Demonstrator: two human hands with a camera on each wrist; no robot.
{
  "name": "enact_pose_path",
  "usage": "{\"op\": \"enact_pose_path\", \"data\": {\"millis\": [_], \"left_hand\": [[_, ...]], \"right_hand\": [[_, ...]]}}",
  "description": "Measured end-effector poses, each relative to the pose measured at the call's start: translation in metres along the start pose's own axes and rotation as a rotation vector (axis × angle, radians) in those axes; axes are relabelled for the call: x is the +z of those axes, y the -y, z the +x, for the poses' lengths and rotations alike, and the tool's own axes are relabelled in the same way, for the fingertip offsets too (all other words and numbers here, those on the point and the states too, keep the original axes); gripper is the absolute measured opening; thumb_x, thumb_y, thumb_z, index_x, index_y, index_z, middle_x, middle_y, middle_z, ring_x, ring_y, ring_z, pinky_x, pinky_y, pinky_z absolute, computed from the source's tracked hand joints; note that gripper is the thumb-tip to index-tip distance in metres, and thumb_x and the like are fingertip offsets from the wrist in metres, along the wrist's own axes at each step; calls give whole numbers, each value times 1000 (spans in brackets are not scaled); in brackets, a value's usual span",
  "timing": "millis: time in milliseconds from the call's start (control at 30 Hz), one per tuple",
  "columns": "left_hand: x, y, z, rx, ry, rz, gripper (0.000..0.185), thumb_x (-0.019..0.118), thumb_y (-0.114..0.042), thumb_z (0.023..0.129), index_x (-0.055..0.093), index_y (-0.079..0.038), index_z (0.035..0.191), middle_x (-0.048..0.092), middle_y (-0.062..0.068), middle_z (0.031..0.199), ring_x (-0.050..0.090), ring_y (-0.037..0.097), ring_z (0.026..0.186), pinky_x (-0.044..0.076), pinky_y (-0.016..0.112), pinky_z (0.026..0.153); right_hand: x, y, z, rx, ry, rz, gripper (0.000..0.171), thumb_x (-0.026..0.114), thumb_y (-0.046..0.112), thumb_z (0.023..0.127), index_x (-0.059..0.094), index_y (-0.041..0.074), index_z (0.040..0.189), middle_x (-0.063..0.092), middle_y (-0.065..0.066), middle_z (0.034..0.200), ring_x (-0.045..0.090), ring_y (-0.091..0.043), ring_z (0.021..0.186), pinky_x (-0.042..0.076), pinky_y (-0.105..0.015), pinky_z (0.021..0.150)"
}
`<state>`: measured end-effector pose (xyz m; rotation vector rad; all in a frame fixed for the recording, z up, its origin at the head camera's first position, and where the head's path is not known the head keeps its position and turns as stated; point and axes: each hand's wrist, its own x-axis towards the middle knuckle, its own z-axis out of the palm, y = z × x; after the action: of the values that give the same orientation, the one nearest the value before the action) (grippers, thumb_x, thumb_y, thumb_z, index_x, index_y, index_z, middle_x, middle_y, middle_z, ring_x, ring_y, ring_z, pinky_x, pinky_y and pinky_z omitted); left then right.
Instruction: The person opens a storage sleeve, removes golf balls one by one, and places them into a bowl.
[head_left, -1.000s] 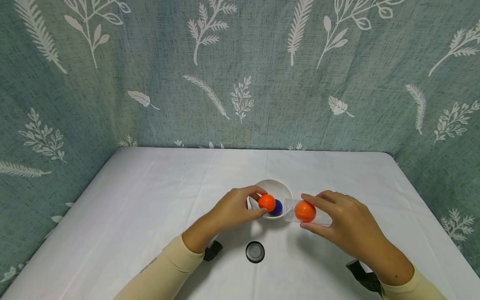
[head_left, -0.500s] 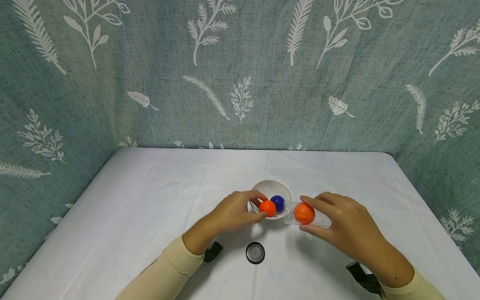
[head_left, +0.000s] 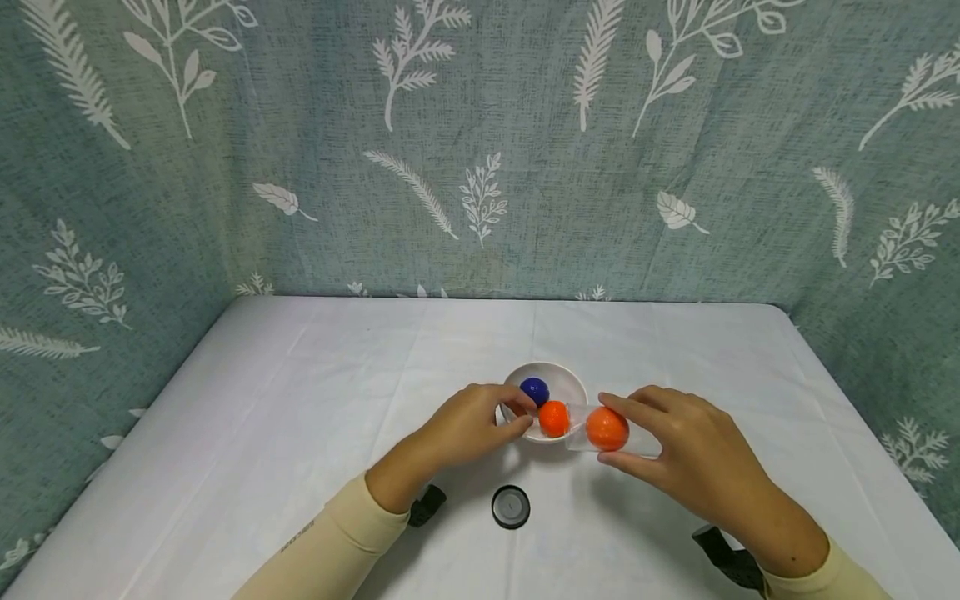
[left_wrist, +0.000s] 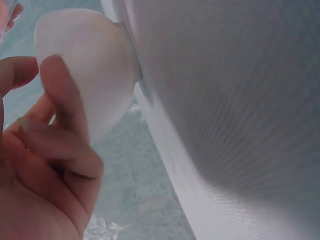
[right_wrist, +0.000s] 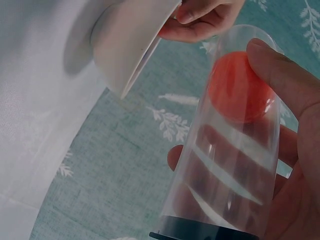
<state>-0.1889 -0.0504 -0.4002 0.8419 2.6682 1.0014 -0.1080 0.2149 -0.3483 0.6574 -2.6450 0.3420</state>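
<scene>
A white bowl [head_left: 567,387] holds a blue ball [head_left: 535,391] and an orange ball [head_left: 554,419]. My left hand [head_left: 476,423] hovers over its left rim, thumb and fingers apart with nothing between them; in the left wrist view the fingers overlap the bowl's outer wall [left_wrist: 95,55]. My right hand [head_left: 690,446] grips a clear plastic tube [right_wrist: 215,150] lying sideways, its mouth beside the bowl's right rim. Another orange ball [right_wrist: 240,87] sits inside the tube near the mouth, and a black cap [right_wrist: 205,229] closes the other end.
A round black lid [head_left: 511,507] lies on the white tablecloth [head_left: 360,358] in front of the bowl. A green leaf-patterned curtain [head_left: 525,267] stands behind and at both sides of the table. Black straps [head_left: 427,506] sit at both wrists.
My left fingers have let go of an orange ball, which has rolled right in the bowl toward the tube. The blue ball has shifted left. My right hand and tube have dipped slightly.
</scene>
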Motion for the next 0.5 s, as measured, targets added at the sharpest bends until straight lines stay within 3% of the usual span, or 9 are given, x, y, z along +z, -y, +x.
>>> {"op": "enact_pose_path", "data": {"millis": [233,500], "left_hand": [[-1,-7,-1,51,-79,-17,20,69,-26,95,73,-20,113,71,-10,96,52,7,64,46,21,58],[-1,-22,-7,128,-126,-116,17,73,-23,92,75,-18,108,73,-10,95,50,5,59,47,21,54]], "right_hand": [[1,-2,0,-47,-48,-13,61,91,46,64,75,21,118,70,0,93,65,-14,76,56,-33,63],[3,-3,-2,-82,-94,-5,60,87,52,68,75,21,118,70,2,92,64,-12,75,56,-32,62]]}}
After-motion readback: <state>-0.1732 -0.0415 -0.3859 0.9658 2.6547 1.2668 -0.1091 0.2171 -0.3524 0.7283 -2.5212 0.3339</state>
